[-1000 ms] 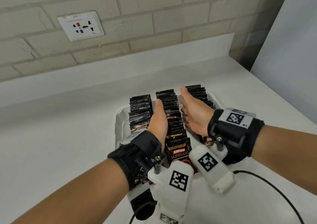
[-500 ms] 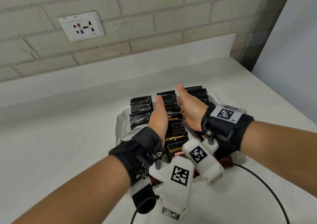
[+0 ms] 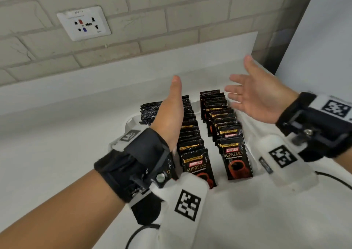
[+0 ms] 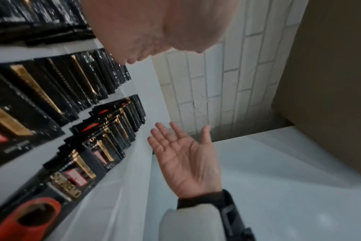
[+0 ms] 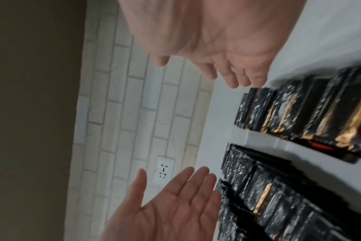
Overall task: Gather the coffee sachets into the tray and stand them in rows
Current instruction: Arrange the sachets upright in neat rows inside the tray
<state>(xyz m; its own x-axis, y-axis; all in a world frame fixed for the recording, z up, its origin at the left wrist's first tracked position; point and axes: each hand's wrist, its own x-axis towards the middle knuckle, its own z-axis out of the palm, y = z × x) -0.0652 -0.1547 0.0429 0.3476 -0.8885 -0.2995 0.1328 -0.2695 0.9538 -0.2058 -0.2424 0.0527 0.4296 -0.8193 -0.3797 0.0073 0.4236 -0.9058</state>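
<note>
Black Kopiko coffee sachets stand in three rows in a white tray (image 3: 130, 122): a left row (image 3: 150, 111), a middle row (image 3: 192, 142) and a right row (image 3: 224, 126). My left hand (image 3: 171, 113) hovers edge-on above the left and middle rows, fingers straight, holding nothing. My right hand (image 3: 253, 94) is lifted off to the right of the tray, palm turned inward, fingers spread and empty. The left wrist view shows the sachet rows (image 4: 105, 130) and the right hand (image 4: 185, 156) open. The right wrist view shows both palms open beside the rows (image 5: 278, 195).
The tray sits on a white counter (image 3: 57, 153) against a brick wall with a socket plate (image 3: 83, 22). A pale panel (image 3: 323, 29) stands at the right. A black cable (image 3: 333, 180) trails over the counter by my right wrist.
Both hands were pressed flat against the sides of the middle row; now they have lifted off the sachets and spread apart, the right one swinging out to the right.
</note>
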